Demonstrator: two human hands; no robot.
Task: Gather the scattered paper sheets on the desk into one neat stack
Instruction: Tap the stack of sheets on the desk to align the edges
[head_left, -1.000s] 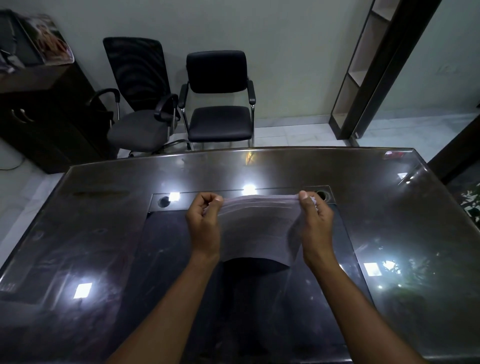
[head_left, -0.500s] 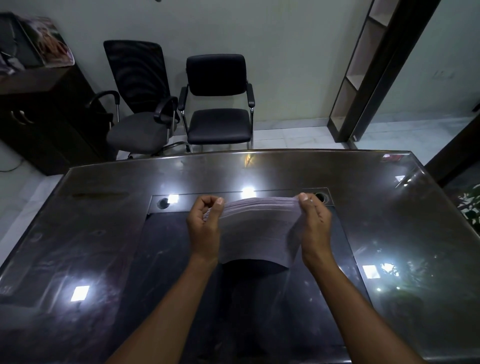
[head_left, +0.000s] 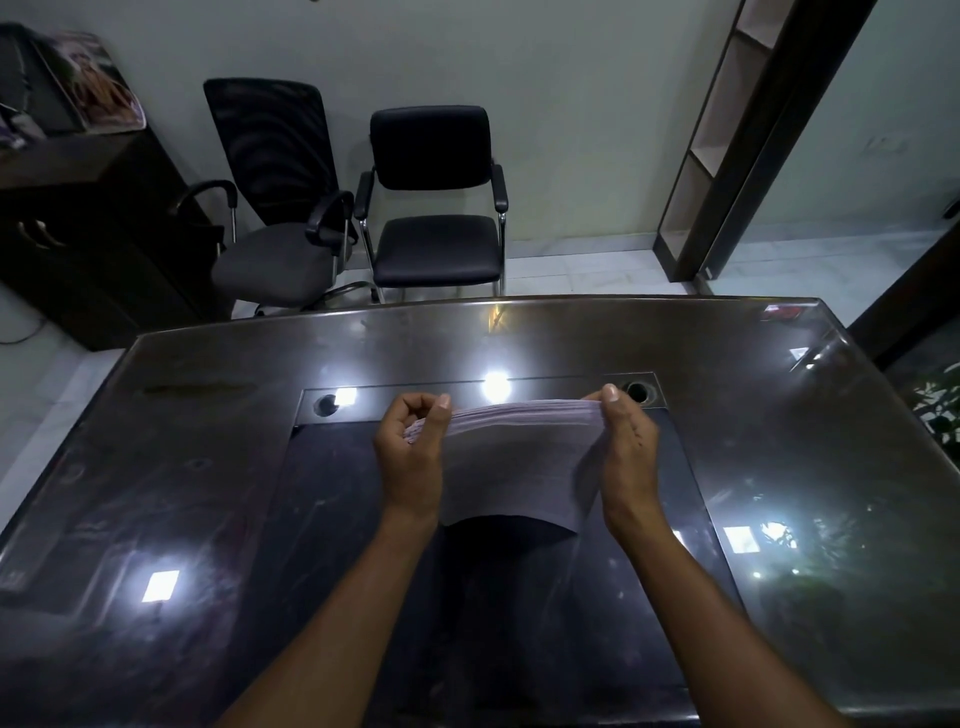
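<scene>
A stack of grey-white paper sheets (head_left: 514, 462) hangs in the air above the middle of the dark glossy desk (head_left: 208, 467), bowed upward, its near edge curling down. My left hand (head_left: 410, 457) pinches the stack's left far corner between thumb and curled fingers. My right hand (head_left: 626, 452) grips the right far corner, thumb on top. The far edge of the stack shows several layered sheets, roughly aligned. No loose sheet is visible elsewhere on the desk.
Two cable holes (head_left: 326, 404) (head_left: 637, 391) sit in the desk's inset strip beyond my hands. Behind the desk stand two black chairs (head_left: 436, 208) (head_left: 280, 218), a dark cabinet (head_left: 78, 223) at left and a shelf unit (head_left: 727, 140) at right.
The stack's far edge has tipped toward me, so the layered sheet edges show more. Both hands keep the same hold and have barely moved.
</scene>
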